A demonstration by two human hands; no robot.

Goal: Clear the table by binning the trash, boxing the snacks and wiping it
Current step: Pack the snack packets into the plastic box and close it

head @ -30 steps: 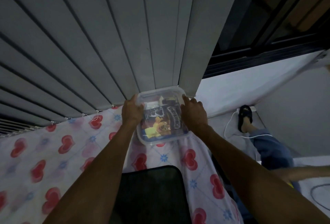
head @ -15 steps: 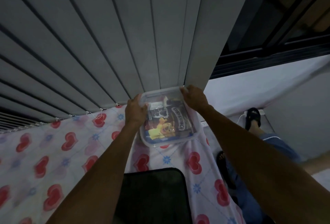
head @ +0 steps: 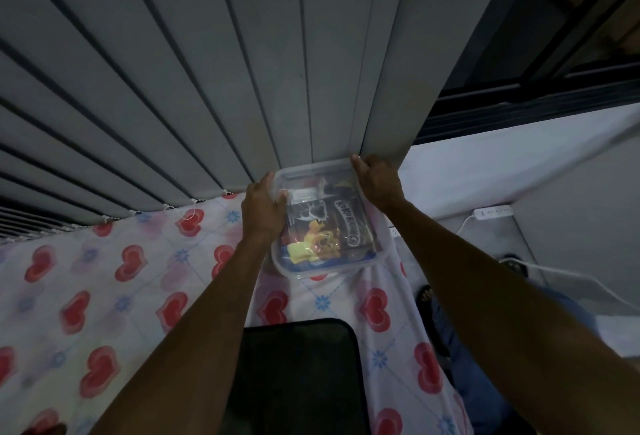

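Observation:
A clear plastic snack box point(head: 325, 270) with its lid on sits at the far right corner of the table point(head: 104, 296), which wears a white cloth with red hearts. A dark snack packet point(head: 332, 230) with yellow print shows through the lid. My left hand point(head: 261, 209) grips the box's left edge, thumb on the lid. My right hand point(head: 377, 180) presses on the far right corner of the box, against the blinds.
Grey vertical blinds point(head: 207, 71) hang right behind the table. A black chair back point(head: 298, 375) stands at the near edge. To the right the table ends; below lie a white power strip point(head: 491, 213), a cable and a person's leg in jeans point(head: 460, 348).
My right hand slid from the box's right side up to its far right corner. The box shifted slightly toward the table's right edge. The view turned a little.

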